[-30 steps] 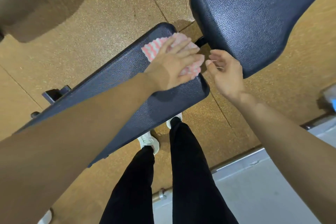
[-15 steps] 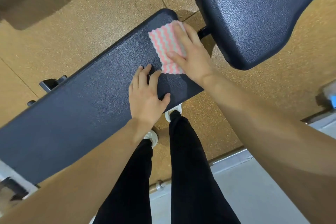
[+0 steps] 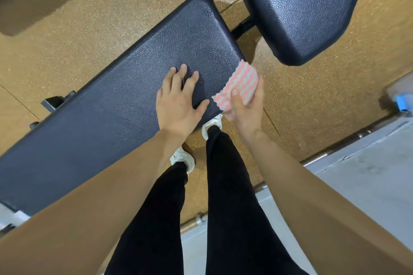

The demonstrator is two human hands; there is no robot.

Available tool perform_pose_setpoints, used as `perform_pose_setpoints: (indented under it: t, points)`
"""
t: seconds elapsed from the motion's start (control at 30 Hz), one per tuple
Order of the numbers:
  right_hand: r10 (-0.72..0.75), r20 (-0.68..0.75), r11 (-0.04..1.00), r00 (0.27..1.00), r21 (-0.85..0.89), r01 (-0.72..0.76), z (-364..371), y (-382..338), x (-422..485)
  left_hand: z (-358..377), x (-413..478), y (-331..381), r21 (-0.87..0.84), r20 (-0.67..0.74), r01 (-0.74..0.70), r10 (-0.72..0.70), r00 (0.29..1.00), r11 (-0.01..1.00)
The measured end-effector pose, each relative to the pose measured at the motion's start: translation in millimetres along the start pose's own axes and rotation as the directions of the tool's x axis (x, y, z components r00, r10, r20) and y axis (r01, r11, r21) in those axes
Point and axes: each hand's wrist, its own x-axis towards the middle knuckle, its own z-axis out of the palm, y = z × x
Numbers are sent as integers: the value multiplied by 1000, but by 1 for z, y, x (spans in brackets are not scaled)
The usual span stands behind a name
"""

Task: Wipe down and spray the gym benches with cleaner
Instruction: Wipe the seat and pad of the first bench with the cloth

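Note:
A long black padded bench pad (image 3: 116, 105) runs diagonally from lower left to upper middle. A second black pad (image 3: 297, 6) stands at the upper right, joined by a dark bar. My left hand (image 3: 178, 100) lies flat on the long pad near its right end, fingers spread. My right hand (image 3: 245, 107) grips a folded pink-and-white wavy-striped cloth (image 3: 239, 82) just off the pad's near right corner, over the floor.
Tan speckled rubber floor (image 3: 111, 6) surrounds the bench. My black-trousered legs and white shoes (image 3: 185, 158) stand beside the pad. A metal threshold strip and grey floor (image 3: 368, 174) lie to the right. A blue-topped object (image 3: 402, 101) sits at the right edge.
The cloth passed from my left hand to my right. My right hand then swept it off the pad's far end toward the near right corner. My left hand stayed flat on the pad.

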Motion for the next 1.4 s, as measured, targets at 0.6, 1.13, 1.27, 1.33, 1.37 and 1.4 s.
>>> perform_pose_setpoints:
  t: [0.6, 1.13, 1.27, 1.33, 1.37, 1.4]
  points:
    - [448, 53, 884, 893, 125, -451, 56, 37, -45, 22, -143, -75, -465, 102, 376, -373, 922, 802]
    - [607, 151, 789, 780, -231, -570, 149, 85, -129, 49, -246, -159, -370, -12, 360, -392, 920, 856]
    - [668, 230, 737, 707, -332, -589, 166, 88, -142, 61, -258, -156, -483, -69, 471, -569, 819, 738]
    - [682, 245, 724, 689, -353, -592, 171, 85, -141, 60, -256, -148, -693, 152, 582, -703, 695, 425]
    - [693, 245, 714, 678, -364, -598, 170, 84, -140, 57, -253, -141, -783, 328, 601, -714, 619, 161]
    - [705, 233, 702, 670, -368, -610, 168, 85, -139, 53, -249, -133, -804, 495, 586, -661, 564, -103]
